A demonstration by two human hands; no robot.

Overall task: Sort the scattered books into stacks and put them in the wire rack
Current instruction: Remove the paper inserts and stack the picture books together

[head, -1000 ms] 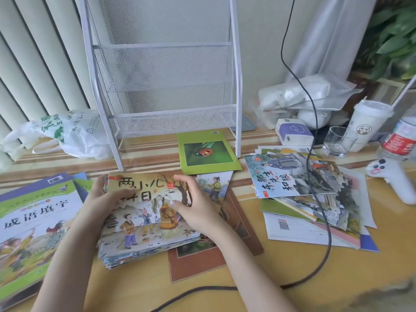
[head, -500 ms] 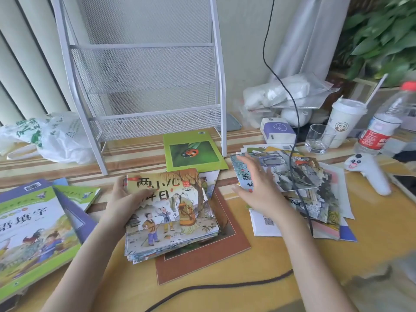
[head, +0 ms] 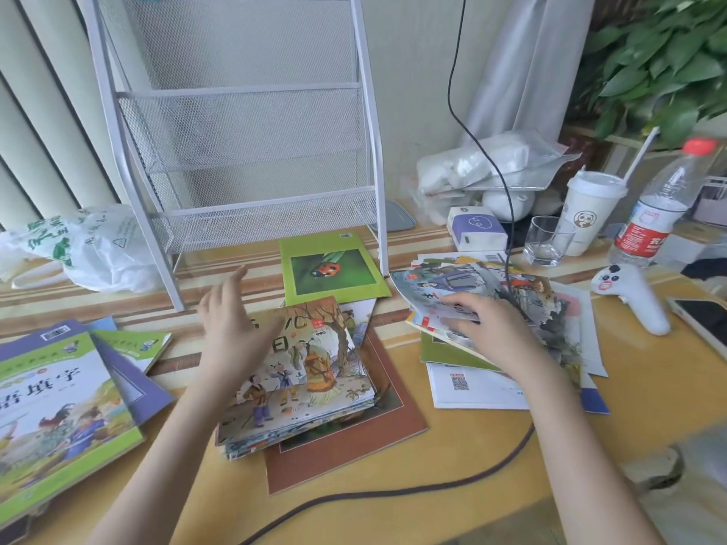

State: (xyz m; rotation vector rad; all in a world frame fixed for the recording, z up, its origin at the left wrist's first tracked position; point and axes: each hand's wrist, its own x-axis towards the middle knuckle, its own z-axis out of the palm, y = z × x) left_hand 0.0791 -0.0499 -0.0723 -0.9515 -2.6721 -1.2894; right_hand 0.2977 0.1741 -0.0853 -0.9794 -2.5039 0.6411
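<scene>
Books lie in three loose groups on the yellow worktop [head: 452, 458], none yet in the rack. At the near left, a large green-and-purple workbook pile [head: 59, 407] sits fanned out at the edge. A black cable [head: 393, 493] snakes across the near worktop. Centre, a neat stack of picture books [head: 314, 387] rests on a brown-bordered book [head: 354, 446]; its squared edges suggest it is the sorted stack. The left hand [head: 228, 328] hovers over that stack's far left corner, blurred, fingers straight and apart, holding nothing. To the right, the right hand [head: 488, 328] lies on the scattered pile [head: 511, 308], fingers curled over the edge of the top grey-blue storybook [head: 440, 289], thumb hidden beneath, seemingly gripping it so it can go to the centre stack; that pile is still splayed and overlapping, so it looks like the unsorted source. Farther, a green ladybird book [head: 330, 269] lies flat, touching the foot of the white wire rack [head: 251, 151], whose mesh shelves stand empty against the wall, ready for stacks. A plastic bag [head: 90, 245] sits far left. At the far right stand a tissue box [head: 476, 230], glass [head: 547, 241], paper cup [head: 590, 210], water bottle [head: 653, 214] and white controller [head: 629, 293].
</scene>
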